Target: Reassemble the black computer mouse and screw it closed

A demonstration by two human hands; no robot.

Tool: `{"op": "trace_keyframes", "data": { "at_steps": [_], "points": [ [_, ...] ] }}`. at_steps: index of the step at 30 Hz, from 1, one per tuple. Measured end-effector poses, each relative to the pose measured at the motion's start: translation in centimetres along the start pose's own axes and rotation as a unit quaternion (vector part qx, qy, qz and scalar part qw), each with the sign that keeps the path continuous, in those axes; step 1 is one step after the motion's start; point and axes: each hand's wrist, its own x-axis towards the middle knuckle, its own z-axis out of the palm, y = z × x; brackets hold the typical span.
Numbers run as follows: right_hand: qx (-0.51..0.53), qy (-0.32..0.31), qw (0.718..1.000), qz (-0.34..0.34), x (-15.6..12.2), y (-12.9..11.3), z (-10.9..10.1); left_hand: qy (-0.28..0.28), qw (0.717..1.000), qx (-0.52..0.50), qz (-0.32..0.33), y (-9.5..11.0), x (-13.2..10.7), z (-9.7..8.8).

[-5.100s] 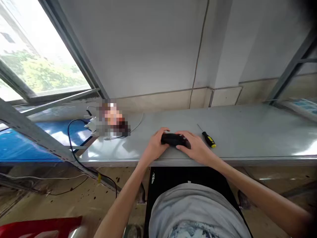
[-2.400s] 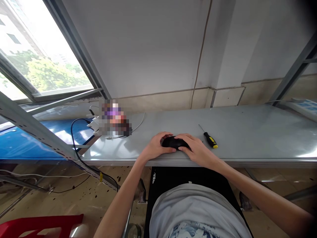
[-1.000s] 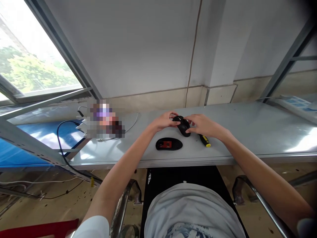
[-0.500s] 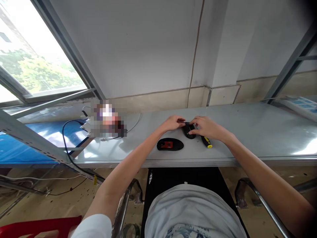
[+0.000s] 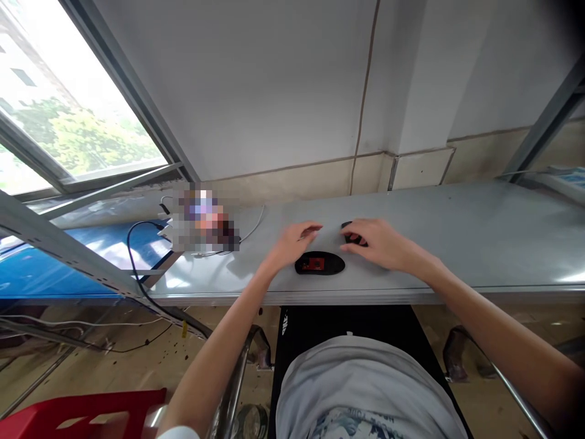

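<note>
As the right hand (image 5: pixel 384 242) grips a black mouse cover (image 5: pixel 351 235) at the gray tabletop (image 5: pixel 493 238), the left hand (image 5: pixel 289 245) curves loosely half-open near the mouse base (image 5: pixel 336 264), which lies flat, red circuit board (image 5: pixel 316 263) exposed.

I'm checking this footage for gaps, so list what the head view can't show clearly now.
In the head view:
Black shell: partly hidden by the right hand.
Red circuit board: markings too small.
Pixelated item: masked by mosaic blocks.
White-and-blue object: cut off by right edge.

Left hand (image 5: pixel 289 244) loosely curled, unclenched; right hand (image 5: pixel 378 241) bent in pinching grip.
</note>
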Motion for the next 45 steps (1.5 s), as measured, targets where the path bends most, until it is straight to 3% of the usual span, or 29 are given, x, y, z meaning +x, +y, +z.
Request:
{"op": "trace_keyframes", "data": {
  "at_steps": [4, 9, 18, 45],
  "points": [
    [-0.033, 0.015, 0.998, -0.059, -0.8, -3.4, 3.4, 0.061, 0.998, -0.004, -0.027, -0.6, -4.6, -0.4],
    [-0.038, 0.027, 0.997, -0.06, -1.4, -3.9, 6.2, 0.081, 0.997, 0.014, -0.011, -0.5, -6.6, 0.4],
    [0.044, 0.025, 0.997, -0.054, -1.6, -2.8, 6.2, 0.068, 0.997, 0.045, 0.006, 0.4, -6.8, 0.4],
    [0.1, 0.021, 0.995, -0.02, -0.8, -3.3, 5.7, 0.087, 0.994, 0.069, 0.013, 0.4, -6.9, 0.4]
  ]
}}
